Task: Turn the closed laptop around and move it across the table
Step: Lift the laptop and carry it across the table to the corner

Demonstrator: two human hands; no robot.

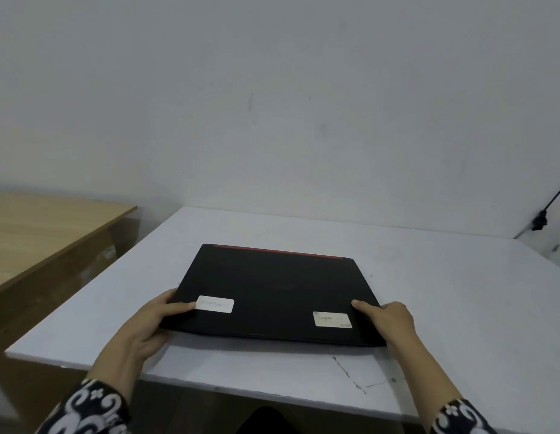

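From my remote seat, the leftmost thing I saw was a wooden desk (43, 233) standing apart from the white counter (444, 292), with a dark gap between them. Low in the corner came a patterned black-and-white sleeve (84, 408), and from it the left hand (147, 324) reached to the near-left corner of the closed black laptop (272, 292). That grip was clamped on the corner: thumb lying on the lid, its tip touching the left white sticker (215, 304), the other fingers wrapped round the side edge and under it.

The laptop lay near the middle of the counter, a little toward the near edge and turned slightly against the counter's edges, with a red strip (277, 251) along its far edge (the writing on both stickers was too blurred for me to read). Its near edge cast a broad shadow on the counter, but I could not tell whether it was raised. A second white sticker (332, 319) sat near the right front corner.

The right hand (388, 321) pinched that corner, thumb on the lid just right of the sticker, fingers curled over the side. Dark scratch lines (350, 375) marked the counter just in front of the laptop. At the far right, a thin black rod with a clamp (540, 220) leaned against the pale wall (272, 89).
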